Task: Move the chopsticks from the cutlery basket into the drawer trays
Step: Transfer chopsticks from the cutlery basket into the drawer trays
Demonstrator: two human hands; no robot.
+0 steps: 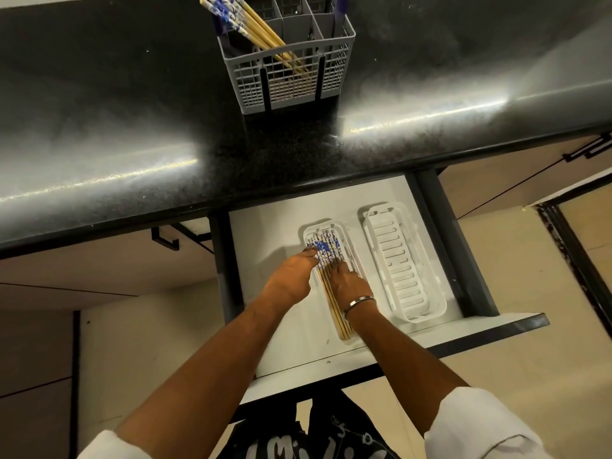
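Lying lengthwise in the left tray (344, 226) of the open drawer (265, 260), a bundle of chopsticks (326, 260), long axis running front to back, blue-patterned ends pointing toward the counter (132, 127) and bare wooden tips toward the drawer front. Resting on that bundle, left hand (293, 276) with fingertips touching the patterned ends, right hand (349, 283) with fingers laid over the middle; whether either one actually grips cannot be told. Still leaning in the cutlery basket (288, 71) on the counter, more chopsticks (251, 24), patterned ends up and to the left; beside the filled tray, a second white tray (404, 266).
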